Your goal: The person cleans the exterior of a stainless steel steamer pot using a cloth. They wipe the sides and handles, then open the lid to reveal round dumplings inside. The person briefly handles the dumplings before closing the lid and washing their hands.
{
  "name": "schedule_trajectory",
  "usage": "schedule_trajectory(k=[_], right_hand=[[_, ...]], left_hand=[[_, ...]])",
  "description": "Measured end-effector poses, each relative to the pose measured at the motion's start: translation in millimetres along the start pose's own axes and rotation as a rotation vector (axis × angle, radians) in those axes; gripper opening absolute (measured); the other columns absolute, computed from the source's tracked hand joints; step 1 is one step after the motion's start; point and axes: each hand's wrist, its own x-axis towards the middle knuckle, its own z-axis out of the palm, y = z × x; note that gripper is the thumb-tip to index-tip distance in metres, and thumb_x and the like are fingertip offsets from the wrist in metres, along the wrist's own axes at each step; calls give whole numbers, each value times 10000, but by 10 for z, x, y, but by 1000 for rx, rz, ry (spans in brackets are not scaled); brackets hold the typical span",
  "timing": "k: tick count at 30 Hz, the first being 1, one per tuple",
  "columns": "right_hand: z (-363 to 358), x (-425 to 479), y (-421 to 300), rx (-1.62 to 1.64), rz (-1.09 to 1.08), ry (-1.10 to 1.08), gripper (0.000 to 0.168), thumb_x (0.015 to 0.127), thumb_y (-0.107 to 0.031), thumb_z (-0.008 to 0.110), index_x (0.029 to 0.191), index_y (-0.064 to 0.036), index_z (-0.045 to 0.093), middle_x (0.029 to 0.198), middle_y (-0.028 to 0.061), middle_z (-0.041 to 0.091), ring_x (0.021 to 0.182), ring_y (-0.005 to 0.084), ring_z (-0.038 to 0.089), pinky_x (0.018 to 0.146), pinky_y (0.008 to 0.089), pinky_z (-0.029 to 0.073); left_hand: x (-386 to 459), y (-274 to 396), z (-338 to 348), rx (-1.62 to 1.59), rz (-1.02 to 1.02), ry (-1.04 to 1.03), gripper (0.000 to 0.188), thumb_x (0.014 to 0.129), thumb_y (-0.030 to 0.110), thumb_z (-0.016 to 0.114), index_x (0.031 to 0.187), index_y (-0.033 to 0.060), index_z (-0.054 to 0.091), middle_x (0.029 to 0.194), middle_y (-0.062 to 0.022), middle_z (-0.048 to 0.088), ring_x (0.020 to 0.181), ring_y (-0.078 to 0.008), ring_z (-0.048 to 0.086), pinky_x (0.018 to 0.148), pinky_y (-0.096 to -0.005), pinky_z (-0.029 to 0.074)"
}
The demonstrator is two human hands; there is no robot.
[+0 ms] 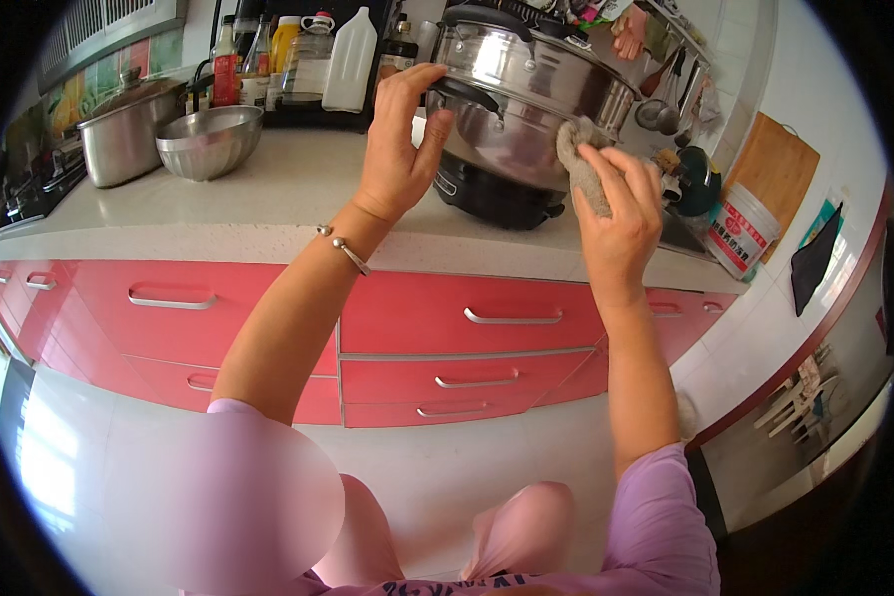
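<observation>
A stacked stainless-steel steamer pot (pixel 525 134) with black handles sits on a black electric base (pixel 492 195) on the counter. My left hand (pixel 402 141) is at the pot's left side, fingers and thumb spread around the end of the lower black handle (pixel 468 94). Whether it grips that handle I cannot tell. A bunched grey-beige cloth (pixel 587 171) is in my right hand (pixel 622 208), its upper end against the right side of the pot's wall. The upper tier (pixel 492 52) has its own black handle, and its top is partly cut off by the frame.
Left on the pale counter (pixel 298 179) stand a steel bowl (pixel 212 141) and a lidded steel pot (pixel 123 134). Several bottles (pixel 298 63) line the back. To the right are a white bucket (pixel 743 227), a wooden cutting board (pixel 775 167) and hanging ladles (pixel 667 112). Red drawers (pixel 462 298) run below.
</observation>
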Motion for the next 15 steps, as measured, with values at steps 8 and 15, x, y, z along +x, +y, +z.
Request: schedule_trajectory(k=[8,15], right_hand=[[391,828,-281,-88,-399,57,217,801,-123,696,1002,-146,775,960,-25,636,993,204,592,814,359,522],[203,768,-193,-171,-387,-244,488,736,-177,805,1217,-155,724,1070,-6,630,1037,202,582,867,357,522]], left_hand=[[26,-48,-4,154,165,30,385,1013,78,614,1389,41,542,1273,-123,604,1139,-209,595,954,-315,501],[9,-38,-22,33,45,8,360,1016,57,618,1370,37,556,1066,-42,605,960,-131,580,891,-282,501]])
